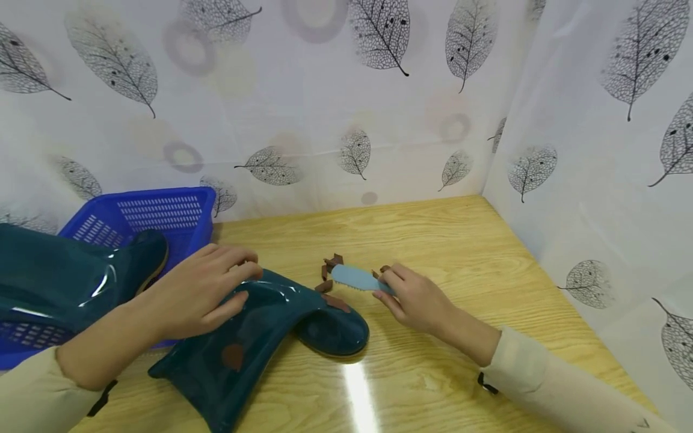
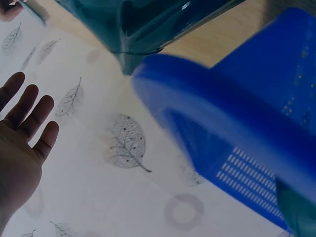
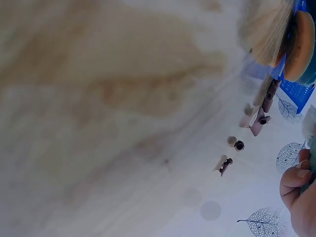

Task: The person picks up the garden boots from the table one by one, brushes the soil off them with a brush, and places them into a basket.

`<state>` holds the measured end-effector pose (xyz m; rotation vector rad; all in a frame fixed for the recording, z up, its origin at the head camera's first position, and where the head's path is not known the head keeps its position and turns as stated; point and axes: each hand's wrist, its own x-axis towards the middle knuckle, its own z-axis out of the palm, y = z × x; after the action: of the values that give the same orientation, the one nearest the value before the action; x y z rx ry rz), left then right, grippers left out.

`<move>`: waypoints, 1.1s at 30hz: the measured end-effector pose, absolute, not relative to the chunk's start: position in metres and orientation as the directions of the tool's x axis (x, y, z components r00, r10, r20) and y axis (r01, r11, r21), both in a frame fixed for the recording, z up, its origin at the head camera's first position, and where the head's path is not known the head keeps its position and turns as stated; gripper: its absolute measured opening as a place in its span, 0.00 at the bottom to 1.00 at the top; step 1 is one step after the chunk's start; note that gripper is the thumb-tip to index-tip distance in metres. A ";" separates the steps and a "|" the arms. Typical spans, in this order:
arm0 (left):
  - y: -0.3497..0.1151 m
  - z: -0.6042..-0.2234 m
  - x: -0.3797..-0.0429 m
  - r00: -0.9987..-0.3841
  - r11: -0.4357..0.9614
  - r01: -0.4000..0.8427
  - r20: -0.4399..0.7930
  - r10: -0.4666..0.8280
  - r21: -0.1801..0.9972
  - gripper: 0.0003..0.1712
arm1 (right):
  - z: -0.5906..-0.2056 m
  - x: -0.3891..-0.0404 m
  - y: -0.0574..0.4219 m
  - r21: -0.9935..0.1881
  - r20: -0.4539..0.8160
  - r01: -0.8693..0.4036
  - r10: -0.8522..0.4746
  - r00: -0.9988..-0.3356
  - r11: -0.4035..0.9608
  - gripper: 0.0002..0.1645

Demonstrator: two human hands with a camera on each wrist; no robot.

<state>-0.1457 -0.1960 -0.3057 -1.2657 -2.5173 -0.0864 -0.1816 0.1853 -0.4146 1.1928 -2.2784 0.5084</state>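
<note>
A dark green rubber boot [image 1: 265,316] lies on its side on the wooden table, with one brown patch [image 1: 233,356] on its shaft and another near the toe. Over the shaft is my left hand [image 1: 200,291]; in the left wrist view its fingers [image 2: 37,116] are spread, with nothing in them. My right hand [image 1: 417,297] grips the handle of a light blue brush [image 1: 354,276], bristles facing down, just beyond the toe. Several brown curled pieces [image 1: 325,273] lie around the brush head. The right wrist view shows the right hand only at its edge.
At the left stands a blue plastic basket [image 1: 208,210] with perforated sides. A second green boot [image 1: 59,273] lies across it. A white curtain [image 1: 314,108] with a leaf print hangs behind the table [image 1: 444,240] and along its right side.
</note>
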 end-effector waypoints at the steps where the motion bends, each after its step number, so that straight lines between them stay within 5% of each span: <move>1: -0.196 -0.309 -0.148 -0.568 0.613 0.785 0.296 0.768 -0.083 0.14 | -0.415 -0.181 0.186 -0.092 0.597 -0.835 -0.641 -0.482 0.542 0.11; 7: -0.198 -0.329 -0.163 -0.637 0.661 0.747 0.206 0.743 -0.072 0.14 | -0.418 -0.179 0.187 -0.094 0.592 -0.839 -0.647 -0.480 0.536 0.11; 15: -0.208 -0.363 -0.183 -0.639 0.675 0.731 0.250 0.727 -0.095 0.16 | -0.422 -0.178 0.188 -0.036 0.605 -0.858 -0.673 -0.427 0.512 0.15; 24: -0.216 -0.358 -0.192 -0.745 0.724 0.664 0.246 0.620 0.185 0.20 | -0.422 -0.182 0.189 -0.024 0.605 -0.846 -0.666 -0.437 0.533 0.13; 30: -0.230 -0.352 -0.188 -0.739 0.763 0.647 0.249 0.626 0.004 0.20 | -0.422 -0.176 0.192 -0.013 0.625 -0.854 -0.662 -0.413 0.520 0.18; 33: -0.233 -0.358 -0.186 -0.764 0.776 0.628 0.229 0.604 0.049 0.21 | -0.422 -0.170 0.195 -0.007 0.641 -0.865 -0.662 -0.388 0.501 0.18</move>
<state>-0.1856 -0.2329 -0.3577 -0.9711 -2.7690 -0.1821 -0.1697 0.1953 -0.4225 1.2475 -2.1700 0.4618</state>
